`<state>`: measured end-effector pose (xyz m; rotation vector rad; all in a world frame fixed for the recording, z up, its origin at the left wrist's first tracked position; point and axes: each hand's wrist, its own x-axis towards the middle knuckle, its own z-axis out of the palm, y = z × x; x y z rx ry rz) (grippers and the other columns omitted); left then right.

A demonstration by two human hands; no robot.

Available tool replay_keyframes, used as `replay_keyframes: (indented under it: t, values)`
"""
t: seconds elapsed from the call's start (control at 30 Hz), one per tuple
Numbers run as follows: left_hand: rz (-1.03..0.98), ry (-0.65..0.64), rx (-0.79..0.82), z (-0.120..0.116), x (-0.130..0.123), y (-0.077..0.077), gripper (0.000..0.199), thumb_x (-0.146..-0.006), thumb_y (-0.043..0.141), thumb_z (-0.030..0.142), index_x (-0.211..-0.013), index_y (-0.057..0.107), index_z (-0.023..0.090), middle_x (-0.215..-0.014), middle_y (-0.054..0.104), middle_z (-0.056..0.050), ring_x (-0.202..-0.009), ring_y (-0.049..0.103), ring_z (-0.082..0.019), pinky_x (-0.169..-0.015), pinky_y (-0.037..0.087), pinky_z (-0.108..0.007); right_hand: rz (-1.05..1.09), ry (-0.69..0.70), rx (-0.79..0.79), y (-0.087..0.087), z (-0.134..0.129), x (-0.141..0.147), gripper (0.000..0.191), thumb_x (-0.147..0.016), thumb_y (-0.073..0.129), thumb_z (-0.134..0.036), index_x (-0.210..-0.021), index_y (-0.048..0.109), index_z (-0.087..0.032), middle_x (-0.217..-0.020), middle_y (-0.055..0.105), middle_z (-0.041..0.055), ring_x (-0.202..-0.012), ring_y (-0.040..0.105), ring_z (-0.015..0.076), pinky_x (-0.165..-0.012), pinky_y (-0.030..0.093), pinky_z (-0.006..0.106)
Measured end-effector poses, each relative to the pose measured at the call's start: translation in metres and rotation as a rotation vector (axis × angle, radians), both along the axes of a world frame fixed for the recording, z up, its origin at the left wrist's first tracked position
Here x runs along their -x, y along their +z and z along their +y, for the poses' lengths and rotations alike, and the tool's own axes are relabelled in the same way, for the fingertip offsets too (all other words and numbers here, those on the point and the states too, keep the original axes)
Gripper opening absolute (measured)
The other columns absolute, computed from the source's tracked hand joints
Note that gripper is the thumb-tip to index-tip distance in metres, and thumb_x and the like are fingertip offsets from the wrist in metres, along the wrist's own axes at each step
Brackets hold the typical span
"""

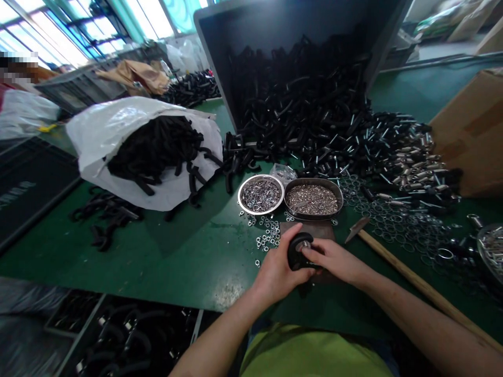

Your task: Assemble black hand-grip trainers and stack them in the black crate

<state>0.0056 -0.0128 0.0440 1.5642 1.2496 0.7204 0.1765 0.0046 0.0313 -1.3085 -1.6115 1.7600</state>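
Near the bench's front edge, my left hand [277, 269] is wrapped round a black curved handle-like part [293, 252], thumb below and fingers above. A small ribbed metal piece, which looks like a spring [304, 244], sits in the hollow of that part. My right hand [334, 259] reaches in from the right and pinches at the spring with its thumb; its other fingertips are partly hidden. Both hands are just over a dark metal plate [320, 230]. Beyond them stand a round steel bowl of small metal pieces [240, 201] and an oval tin of small pins or rivets [341, 205].
A hammer [404, 267] lies to the right beside loose metal rings [396, 225] and a pile of springs [418, 162]. A grey crate [214, 57] spills black parts behind. At left lies a white sack [98, 131] of black parts; a cardboard box [471, 136] stands right.
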Motion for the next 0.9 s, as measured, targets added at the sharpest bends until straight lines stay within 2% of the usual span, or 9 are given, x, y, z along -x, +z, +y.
replay_keyframes:
  t: [0.1,0.2,0.43,0.53,0.63,0.7,0.77,0.83,0.9]
  values:
    - [-0.024,0.119,0.022,-0.008,-0.004,-0.008,0.085,-0.066,0.074,0.022,-0.138,0.029,0.031,-0.12,0.059,-0.003,-0.103,0.06,-0.022,-0.09,0.047,-0.036,-0.152,-0.093,-0.251,0.007,0.0,0.01,0.03,-0.089,0.045,-0.045,-0.087,0.057,-0.017,-0.09,0.066,0.0066,-0.085,0.06,0.0209,-0.073,0.044,0.031]
    - [-0.058,0.187,0.017,-0.016,-0.005,-0.016,0.082,-0.066,0.074,0.023,-0.135,0.03,0.029,-0.12,0.058,-0.004,-0.105,0.059,-0.022,-0.09,0.047,-0.034,-0.397,-0.069,-0.392,0.015,-0.005,0.015,0.024,-0.091,0.042,-0.039,-0.082,0.052,-0.019,-0.083,0.063,0.0068,-0.079,0.059,0.0213,-0.07,0.04,0.032]
    - [-0.146,0.036,-0.027,-0.013,0.0,-0.026,0.077,-0.06,0.072,0.016,-0.127,0.036,0.023,-0.107,0.062,-0.004,-0.088,0.063,-0.018,-0.076,0.051,-0.028,-0.616,0.135,-0.427,0.021,-0.008,0.018,0.024,-0.092,0.037,-0.032,-0.092,0.054,-0.015,-0.089,0.066,0.0112,-0.083,0.062,0.0251,-0.069,0.038,0.033]
    - [-0.18,0.018,0.027,-0.009,-0.006,-0.032,0.078,-0.057,0.072,0.013,-0.125,0.035,0.024,-0.104,0.062,-0.002,-0.086,0.063,-0.017,-0.074,0.051,-0.026,-0.631,0.16,-0.425,0.015,-0.003,0.014,0.025,-0.093,0.036,-0.03,-0.095,0.056,-0.014,-0.092,0.067,0.0111,-0.085,0.064,0.0236,-0.071,0.04,0.032]
    - [-0.089,0.018,0.098,-0.005,-0.013,-0.038,0.079,-0.06,0.073,0.016,-0.127,0.033,0.025,-0.099,0.063,0.0,-0.079,0.063,-0.017,-0.069,0.051,-0.027,-0.749,0.267,-0.437,0.011,0.009,0.004,0.032,-0.093,0.037,-0.036,-0.093,0.061,-0.015,-0.09,0.069,0.0115,-0.082,0.065,0.0248,-0.068,0.041,0.032]
    - [0.039,-0.005,0.035,0.004,-0.013,-0.039,0.073,-0.063,0.074,0.023,-0.126,0.038,0.024,-0.1,0.063,-0.002,-0.084,0.062,-0.019,-0.072,0.05,-0.03,-0.879,0.408,-0.467,0.014,0.023,-0.004,0.036,-0.091,0.041,-0.042,-0.085,0.066,-0.016,-0.084,0.07,0.0126,-0.078,0.066,0.0271,-0.065,0.041,0.033]
    - [0.156,-0.017,-0.143,0.022,-0.006,-0.035,0.054,-0.07,0.071,0.032,-0.119,0.049,0.023,-0.106,0.06,-0.005,-0.096,0.059,-0.021,-0.081,0.048,-0.033,-0.952,0.529,-0.526,0.019,0.044,-0.007,0.033,-0.089,0.047,-0.04,-0.08,0.069,-0.017,-0.081,0.07,0.012,-0.076,0.066,0.0273,-0.062,0.041,0.033]
    - [0.272,0.035,-0.334,0.049,0.009,-0.028,0.03,-0.08,0.062,0.035,-0.106,0.058,0.02,-0.106,0.059,-0.006,-0.102,0.055,-0.021,-0.088,0.045,-0.034,-0.952,0.516,-0.625,0.026,0.07,-0.001,0.024,-0.087,0.051,-0.034,-0.081,0.07,-0.02,-0.08,0.071,0.0085,-0.075,0.066,0.0245,-0.062,0.041,0.031]
    - [0.449,0.134,-0.426,0.082,0.027,-0.021,0.017,-0.086,0.054,0.029,-0.095,0.063,0.019,-0.097,0.061,-0.006,-0.097,0.056,-0.02,-0.087,0.044,-0.033,-0.941,0.401,-0.731,0.029,0.1,0.015,0.019,-0.086,0.053,-0.03,-0.088,0.07,-0.024,-0.084,0.071,0.0053,-0.079,0.065,0.0219,-0.064,0.042,0.029]
